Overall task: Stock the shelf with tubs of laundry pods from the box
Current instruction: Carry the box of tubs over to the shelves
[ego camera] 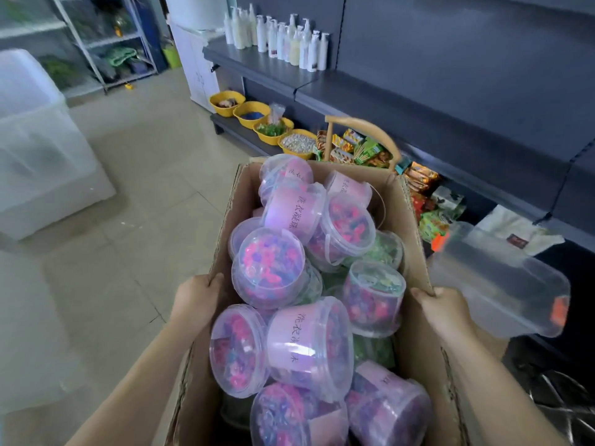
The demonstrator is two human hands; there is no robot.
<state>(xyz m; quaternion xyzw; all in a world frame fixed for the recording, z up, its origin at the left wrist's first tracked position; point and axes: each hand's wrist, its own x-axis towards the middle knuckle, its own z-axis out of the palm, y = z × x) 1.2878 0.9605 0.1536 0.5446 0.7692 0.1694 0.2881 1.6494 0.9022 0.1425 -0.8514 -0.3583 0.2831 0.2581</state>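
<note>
Close below us, our left hand (198, 297) and right hand (447, 313) grip the side rims of the open brown cardboard box (418, 355), fingers curled over the edges. Clear round plastic tubs of pink and purple laundry pods (270, 268) lie heaped inside it. Beyond, the dark grey metal shelf (354, 94) carries white pump bottles (289, 43).

The clear tubs (269, 268) show pods mottled pink, purple and blue, and their lilac labels (297, 210) carry dark characters, while a few green-filled tubs (386, 249) show leafy green through clear walls. The cardboard box (225, 226) is plain brown and the shelf (450, 101) is dark slate grey. The bottles (277, 40) are white and cream, the bowls (227, 103) yellow, and the floor (145, 175) pale beige in square tiles.
</note>
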